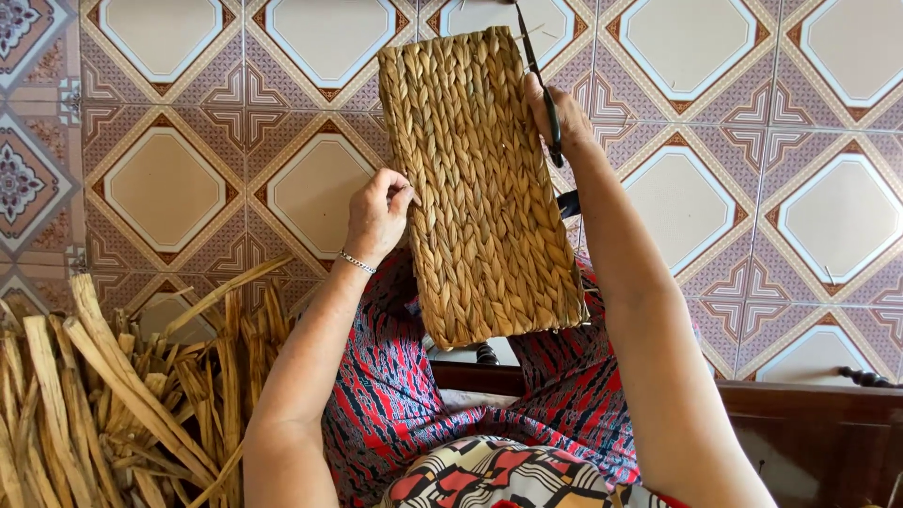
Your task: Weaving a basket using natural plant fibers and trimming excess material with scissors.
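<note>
A rectangular woven straw basket (480, 179) of braided tan fibre rests bottom-up over my lap. My left hand (378, 214) grips its left edge at mid-height, with a thin bracelet on the wrist. My right hand (557, 115) sits at the basket's upper right edge and holds black scissors (539, 80), whose blades point up past the top right corner, next to a loose straw end.
A pile of dried straw strips (122, 395) lies at the lower left on the patterned tile floor (188, 188). A dark wooden stool or bench edge (809, 414) runs under my right arm. My lap is covered by red patterned cloth (404, 404).
</note>
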